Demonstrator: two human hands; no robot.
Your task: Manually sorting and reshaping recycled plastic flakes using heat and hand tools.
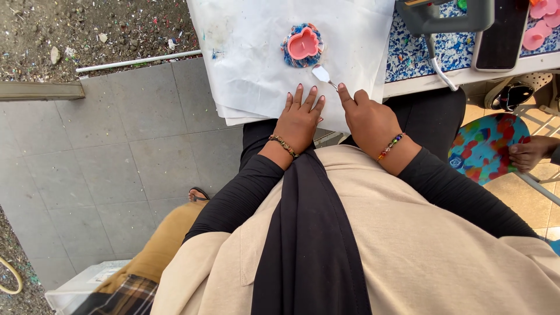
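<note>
Nearest the lens hung a beige top with a dark scarf (306,233) down its middle, and black sleeves ran forward from it toward the work. Both wrists wore beaded bracelets. Beyond them the left hand (300,119) lay palm down on the white paper sheet (256,64), fingers stretched and slightly fanned, gripping nothing and pinning the sheet near its front edge. Just to its right, the right hand (370,119) was curled narrow around the handle of a small metal spatula (322,74), index finger laid along it, with the blade pointing up and left. Its tip sat near the pink mould (303,43) but apart from it; the mould rested on the paper, ringed with blue and white flecked material.

Judging by this layout, good work here called for a low blade angle and short strokes, with the flat hand holding the paper steady.

Farther right, another person's hand (528,153) rested beside a many-coloured round piece (484,146).
</note>
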